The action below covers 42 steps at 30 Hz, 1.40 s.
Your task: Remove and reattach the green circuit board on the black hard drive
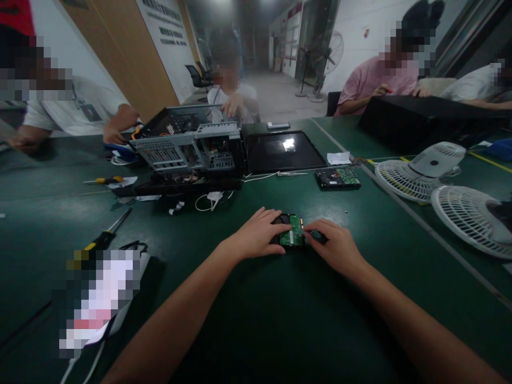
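A hard drive [295,236] lies on the green table in front of me, its green circuit board facing up. My left hand [258,233] grips it from the left, with fingers over its far side and top and the thumb by the near edge. At the drive's right edge, my right hand [336,242] is closed in a pinch. A small dark piece shows between its fingers, too hidden to name. Beyond my hands, a second hard drive [338,178] rests on the table.
An open computer case [188,149] stands beyond, next to a dark flat panel [284,152]. Fan grilles [408,181] lie right. Screwdrivers [106,234] and a power strip [134,298] are left. Several people sit around the table, one behind a black case [424,120].
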Available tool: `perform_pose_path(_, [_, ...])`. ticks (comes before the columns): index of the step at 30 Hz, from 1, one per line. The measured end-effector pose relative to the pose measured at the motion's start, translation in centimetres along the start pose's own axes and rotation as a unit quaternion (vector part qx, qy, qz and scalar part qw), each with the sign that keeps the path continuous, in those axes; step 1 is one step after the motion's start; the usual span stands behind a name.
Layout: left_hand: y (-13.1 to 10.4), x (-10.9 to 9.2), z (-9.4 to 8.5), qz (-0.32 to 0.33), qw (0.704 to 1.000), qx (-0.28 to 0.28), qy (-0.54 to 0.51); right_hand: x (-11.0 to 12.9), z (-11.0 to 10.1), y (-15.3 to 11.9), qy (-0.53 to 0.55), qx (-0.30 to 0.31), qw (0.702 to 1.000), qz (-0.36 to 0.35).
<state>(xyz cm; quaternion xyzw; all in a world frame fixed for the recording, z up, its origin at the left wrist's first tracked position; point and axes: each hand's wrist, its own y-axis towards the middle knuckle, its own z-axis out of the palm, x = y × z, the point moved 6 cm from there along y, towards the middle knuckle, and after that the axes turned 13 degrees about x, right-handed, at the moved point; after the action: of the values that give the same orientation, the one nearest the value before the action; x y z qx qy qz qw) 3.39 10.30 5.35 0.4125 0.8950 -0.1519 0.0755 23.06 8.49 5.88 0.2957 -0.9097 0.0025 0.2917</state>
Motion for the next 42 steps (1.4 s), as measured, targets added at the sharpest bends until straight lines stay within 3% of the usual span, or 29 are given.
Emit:
perform_pose_path(6, [-0.1, -0.4, -0.2, -0.001, 1.0, -0.023, -0.008, -1.4, -2.7, -1.0, -0.018, -0.081, 0.995, 0.057])
perform_pose_path(9, [-0.1, -1.0, -0.6, 0.021, 0.999, -0.042, -0.003, -1.6, -3.1, -1.2, -0.015, -0.09, 0.994, 0.062])
perform_pose_path(14, [-0.1, -2.0, -1.0, 0.058, 0.997, -0.058, -0.001, -0.8, -1.0, -0.8, -0.006, -0.024, 0.999, 0.023])
perform_pose_path(19, [-0.1, -2.6, -1.3, 0.08, 0.994, -0.078, 0.008, 0.4, 0.8, -0.4, -0.009, 0.006, 1.0, 0.008])
perform_pose_path(42, [0.3, -2.5, -0.6, 0.08, 0.994, -0.067, 0.011, 0.8, 1.2, -0.5, -0.022, 0.026, 0.999, 0.011])
